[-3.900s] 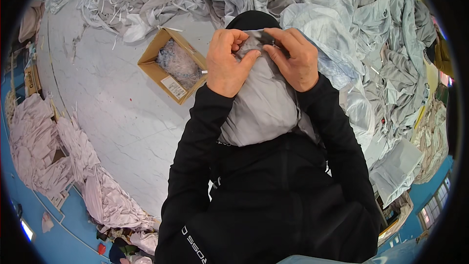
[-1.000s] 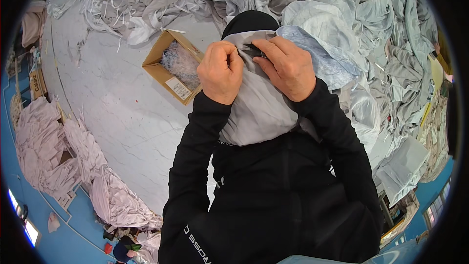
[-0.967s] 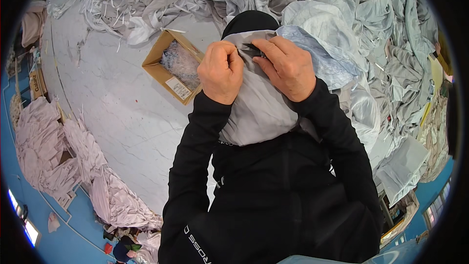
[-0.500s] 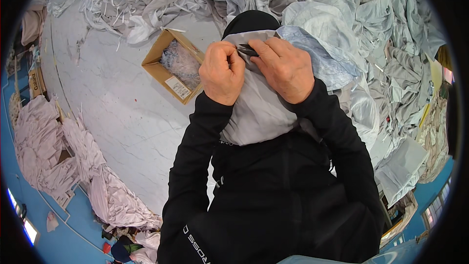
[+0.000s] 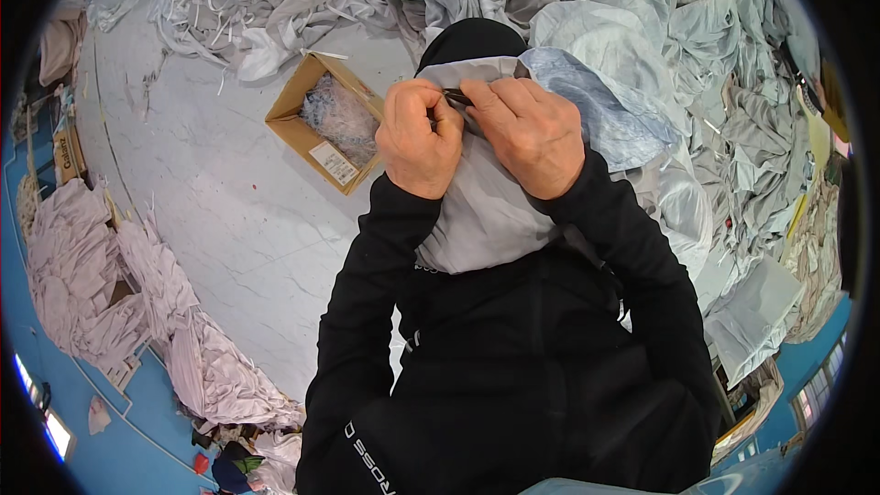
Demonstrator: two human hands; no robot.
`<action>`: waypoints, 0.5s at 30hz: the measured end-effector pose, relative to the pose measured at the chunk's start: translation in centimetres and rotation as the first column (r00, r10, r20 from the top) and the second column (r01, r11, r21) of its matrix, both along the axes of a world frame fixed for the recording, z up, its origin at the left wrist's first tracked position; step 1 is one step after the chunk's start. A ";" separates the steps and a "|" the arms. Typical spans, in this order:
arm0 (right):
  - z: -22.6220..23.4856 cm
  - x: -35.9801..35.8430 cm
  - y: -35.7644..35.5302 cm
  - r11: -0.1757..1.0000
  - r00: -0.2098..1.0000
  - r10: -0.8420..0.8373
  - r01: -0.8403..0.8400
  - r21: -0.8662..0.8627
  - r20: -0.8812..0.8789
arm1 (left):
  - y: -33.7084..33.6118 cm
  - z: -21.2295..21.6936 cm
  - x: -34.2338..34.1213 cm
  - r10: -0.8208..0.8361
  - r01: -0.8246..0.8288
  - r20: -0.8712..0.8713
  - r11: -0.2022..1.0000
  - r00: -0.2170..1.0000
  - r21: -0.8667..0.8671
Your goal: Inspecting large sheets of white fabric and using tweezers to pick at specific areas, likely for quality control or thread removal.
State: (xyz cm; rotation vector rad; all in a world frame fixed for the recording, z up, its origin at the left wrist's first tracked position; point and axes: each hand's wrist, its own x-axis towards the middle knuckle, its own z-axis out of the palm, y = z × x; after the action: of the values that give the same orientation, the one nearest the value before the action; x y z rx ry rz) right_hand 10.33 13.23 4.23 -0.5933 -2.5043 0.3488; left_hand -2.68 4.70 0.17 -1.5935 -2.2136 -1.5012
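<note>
Left hand (image 5: 420, 139): fingers curled, pressed together over the cloth; what they pinch is hidden.
Right hand (image 5: 536, 139): fingers closed round a small dark tool (image 5: 456, 96), its tip beside the left fingertips.
Grey cloth (image 5: 490, 215): on the person's lap (image 5: 486, 321), both hands near its upper edge.
Progress: seemingly under way at that edge; nothing visibly finished, remainder unclear.
Cardboard box (image 5: 298, 136): on the pale surface (image 5: 229, 238), left of the cloth.

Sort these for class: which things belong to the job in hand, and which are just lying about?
In hand:
Smooth light-grey cloth, pinched by the left hand
Small, slim black tool, held in the right hand

Apparently just lying about, untouched:
Open brown cardboard box with translucent plastic inside
Crumpled pale-pink fabric heap
Loose pale-grey fabric heap
</note>
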 end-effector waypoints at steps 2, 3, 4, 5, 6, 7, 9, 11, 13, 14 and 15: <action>0.0 0.0 0.0 1.000 1.000 0.003 -0.003 0.001 -0.004 | 0.0 0.0 0.0 0.001 -0.001 -0.002 1.000 1.000 0.000; 0.0 0.0 0.0 1.000 1.000 0.002 -0.002 -0.002 0.001 | 0.0 -0.1 0.0 0.003 -0.003 0.004 1.000 1.000 -0.004; 0.0 0.0 -0.1 1.000 1.000 0.002 -0.002 -0.005 0.006 | -0.1 -0.1 0.0 0.005 -0.005 0.010 1.000 1.000 -0.007; -0.1 0.0 0.0 1.000 1.000 0.002 -0.002 -0.005 0.007 | 0.0 -0.1 0.0 0.005 -0.005 0.010 1.000 1.000 -0.007; -0.1 0.0 0.0 1.000 1.000 -0.002 0.002 -0.008 -0.002 | 0.0 -0.1 0.0 0.003 -0.003 0.016 1.000 1.000 -0.003; -0.1 0.0 0.0 1.000 1.000 -0.007 0.007 -0.012 -0.010 | 0.0 -0.2 0.0 0.001 -0.001 0.022 1.000 1.000 0.001; -0.3 0.0 0.1 1.000 1.000 -0.011 0.011 -0.017 -0.022 | 0.0 -0.2 0.0 0.005 -0.005 0.036 1.000 0.999 -0.005; -0.3 0.0 0.0 1.000 0.999 -0.015 0.014 -0.023 -0.033 | -0.1 -0.1 0.0 0.009 -0.009 0.050 1.000 0.999 -0.013; -0.3 0.1 0.0 0.999 0.999 -0.030 0.030 -0.038 -0.012 | 0.0 0.1 0.1 0.017 -0.016 0.056 1.000 0.998 -0.012; -0.3 0.1 0.0 0.999 0.999 -0.029 0.029 -0.038 -0.013 | 0.0 0.0 0.0 0.018 -0.018 0.056 1.000 0.998 -0.012; -0.2 0.1 0.1 0.997 0.999 -0.038 0.036 -0.064 -0.019 | -0.1 -0.3 -0.1 0.014 -0.014 0.069 1.000 0.998 0.006</action>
State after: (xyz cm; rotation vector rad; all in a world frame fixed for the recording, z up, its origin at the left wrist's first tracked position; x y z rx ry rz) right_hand 10.42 13.28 4.03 -0.6572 -2.4674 0.4197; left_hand -2.75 4.65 -0.09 -1.5441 -2.2477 -1.5819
